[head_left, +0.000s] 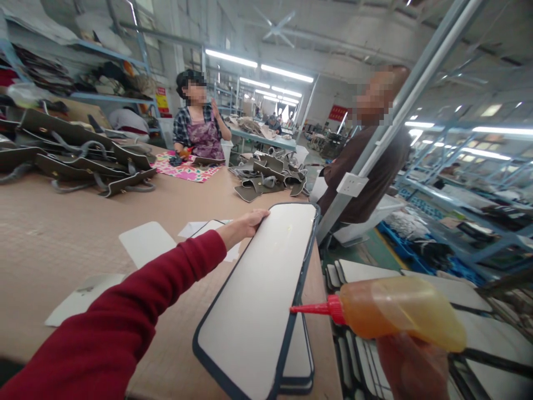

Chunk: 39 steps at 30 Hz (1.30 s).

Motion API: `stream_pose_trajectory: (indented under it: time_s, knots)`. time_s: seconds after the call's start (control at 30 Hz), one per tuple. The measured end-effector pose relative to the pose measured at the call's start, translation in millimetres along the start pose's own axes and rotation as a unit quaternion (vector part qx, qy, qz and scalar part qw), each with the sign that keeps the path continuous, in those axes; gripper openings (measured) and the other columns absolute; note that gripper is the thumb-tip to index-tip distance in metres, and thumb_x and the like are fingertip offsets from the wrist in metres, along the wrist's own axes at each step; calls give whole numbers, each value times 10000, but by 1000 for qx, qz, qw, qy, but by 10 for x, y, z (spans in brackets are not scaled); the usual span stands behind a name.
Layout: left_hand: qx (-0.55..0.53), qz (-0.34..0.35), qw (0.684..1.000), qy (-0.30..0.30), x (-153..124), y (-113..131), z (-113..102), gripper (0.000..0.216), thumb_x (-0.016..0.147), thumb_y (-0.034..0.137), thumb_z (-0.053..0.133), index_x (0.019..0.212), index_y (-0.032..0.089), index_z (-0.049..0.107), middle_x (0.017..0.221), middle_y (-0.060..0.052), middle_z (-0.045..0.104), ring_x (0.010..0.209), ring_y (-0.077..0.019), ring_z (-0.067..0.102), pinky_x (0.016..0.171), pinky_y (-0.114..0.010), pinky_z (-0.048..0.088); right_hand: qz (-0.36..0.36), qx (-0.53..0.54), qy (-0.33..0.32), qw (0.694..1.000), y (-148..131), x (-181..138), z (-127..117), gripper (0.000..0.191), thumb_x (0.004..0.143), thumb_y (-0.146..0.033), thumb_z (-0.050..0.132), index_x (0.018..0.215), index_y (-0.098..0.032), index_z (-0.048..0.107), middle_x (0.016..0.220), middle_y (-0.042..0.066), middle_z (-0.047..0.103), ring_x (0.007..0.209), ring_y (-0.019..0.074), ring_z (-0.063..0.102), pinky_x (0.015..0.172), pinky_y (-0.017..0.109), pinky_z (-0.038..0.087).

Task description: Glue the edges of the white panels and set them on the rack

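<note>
My left hand, in a red sleeve, rests with closed fingers on the far left edge of a long white panel with a dark rim. The panel lies on the brown table, on top of another like it. My right hand grips a clear squeeze bottle of amber liquid. Its red nozzle tip touches the panel's right rim.
White cut pieces lie left of the panel. Dark bag parts are piled at far left and mid-table. A person in an apron sits across; another person stands right by a metal post. More panels are stacked below right.
</note>
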State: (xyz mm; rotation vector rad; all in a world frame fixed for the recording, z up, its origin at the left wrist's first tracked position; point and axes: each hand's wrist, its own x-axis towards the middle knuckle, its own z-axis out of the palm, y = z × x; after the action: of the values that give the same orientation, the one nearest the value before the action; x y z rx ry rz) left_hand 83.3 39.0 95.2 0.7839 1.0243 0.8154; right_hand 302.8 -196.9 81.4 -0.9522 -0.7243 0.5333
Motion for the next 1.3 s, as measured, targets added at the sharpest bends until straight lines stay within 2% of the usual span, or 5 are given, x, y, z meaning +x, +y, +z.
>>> stream_pose_trajectory:
  time_s: [0.37, 0.53, 0.77, 1.1, 1.3]
  knots:
    - [-14, -8, 999, 30, -21, 48, -92, 175, 843, 114, 420, 751, 128, 568, 454, -6, 579, 386, -143, 547, 463, -250, 488, 54, -19, 25, 998, -20, -26, 2, 339, 368, -159, 766, 689, -195, 664, 611, 3, 641, 549, 156, 600, 545, 240, 529]
    - [-31, -2, 998, 50, -18, 66, -159, 144, 838, 123, 452, 779, 129, 583, 475, -10, 603, 363, -133, 532, 454, -240, 492, 50, -17, -11, 999, 41, -39, -54, 338, 449, -167, 754, 773, -206, 668, 649, 12, 653, 576, 177, 615, 583, 287, 540]
    - [-63, -3, 996, 67, -29, 91, -260, 116, 833, 128, 486, 830, 115, 601, 502, -20, 630, 375, -134, 553, 475, -234, 513, 55, -27, -6, 998, 98, -33, -45, 323, 388, -142, 743, 694, -213, 666, 620, 10, 650, 524, 180, 599, 536, 292, 541]
    - [-110, 5, 991, 71, -19, 107, -399, 90, 809, 153, 540, 862, 131, 610, 574, -27, 672, 478, -150, 620, 528, -236, 536, 101, -51, -21, 993, 71, -114, -63, 545, 420, -192, 748, 956, -189, 647, 772, 58, 679, 688, 258, 643, 552, 327, 550]
    - [-128, 7, 989, 79, -2, 123, -464, 96, 809, 152, 539, 870, 140, 611, 576, -23, 673, 474, -153, 620, 519, -243, 539, 109, -53, -50, 991, 95, -127, -112, 537, 466, -216, 753, 993, -205, 646, 825, 69, 681, 689, 265, 646, 589, 363, 556]
